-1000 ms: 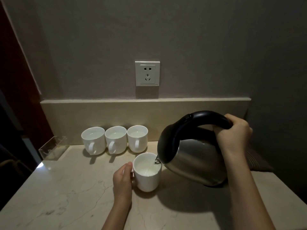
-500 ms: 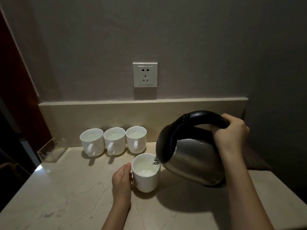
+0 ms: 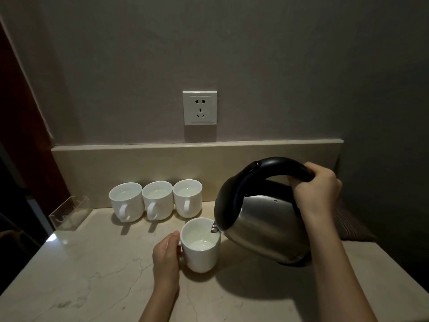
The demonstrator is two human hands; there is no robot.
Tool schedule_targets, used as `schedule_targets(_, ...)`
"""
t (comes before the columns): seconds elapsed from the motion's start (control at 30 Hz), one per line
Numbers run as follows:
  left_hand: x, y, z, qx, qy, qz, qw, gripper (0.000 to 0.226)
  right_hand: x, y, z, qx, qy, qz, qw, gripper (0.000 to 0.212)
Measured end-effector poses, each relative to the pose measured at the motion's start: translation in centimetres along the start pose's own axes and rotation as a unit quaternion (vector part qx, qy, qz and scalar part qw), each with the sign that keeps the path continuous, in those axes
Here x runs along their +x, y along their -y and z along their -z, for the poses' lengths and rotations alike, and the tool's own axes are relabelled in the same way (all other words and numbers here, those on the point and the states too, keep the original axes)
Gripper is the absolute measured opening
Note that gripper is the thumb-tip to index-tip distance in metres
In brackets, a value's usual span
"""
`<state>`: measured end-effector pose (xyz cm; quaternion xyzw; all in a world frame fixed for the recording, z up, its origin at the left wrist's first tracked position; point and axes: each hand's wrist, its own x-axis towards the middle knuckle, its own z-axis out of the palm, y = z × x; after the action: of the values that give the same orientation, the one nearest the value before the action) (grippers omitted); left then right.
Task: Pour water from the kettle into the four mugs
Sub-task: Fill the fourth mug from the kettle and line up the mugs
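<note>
The right hand (image 3: 316, 192) grips the black handle of a steel kettle (image 3: 260, 228), tipped so its spout hangs over the near mug (image 3: 200, 246), a thin stream of water falling in. The left hand (image 3: 166, 256) holds that mug at its handle side on the marble counter (image 3: 81, 275). Three more mugs (image 3: 156, 199) stand in a touching row against the backsplash, each holding water. A clear plastic holder (image 3: 69, 212) sits at far left, a wall socket (image 3: 200, 108) above.

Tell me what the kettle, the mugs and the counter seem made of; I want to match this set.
Kettle: brushed steel body by its soft grey sheen; its handle looks like matte black plastic. Front mug and the three behind: glossy white, probably glazed ceramic or porcelain. Counter: polished beige stone with veins, perhaps marble or an imitation.
</note>
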<state>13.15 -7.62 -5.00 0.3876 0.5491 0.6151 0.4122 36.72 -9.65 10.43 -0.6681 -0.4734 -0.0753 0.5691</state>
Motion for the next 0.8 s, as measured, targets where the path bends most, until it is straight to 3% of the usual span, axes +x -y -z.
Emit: schedule_targets(0.8, -0.19, -0.38, -0.25, -0.018, -0.009, -0.001, 1.0, 0.039, -0.03, -0.3, 0.15, 0.005, 0.009, -0.014, 1.0, 0.014)
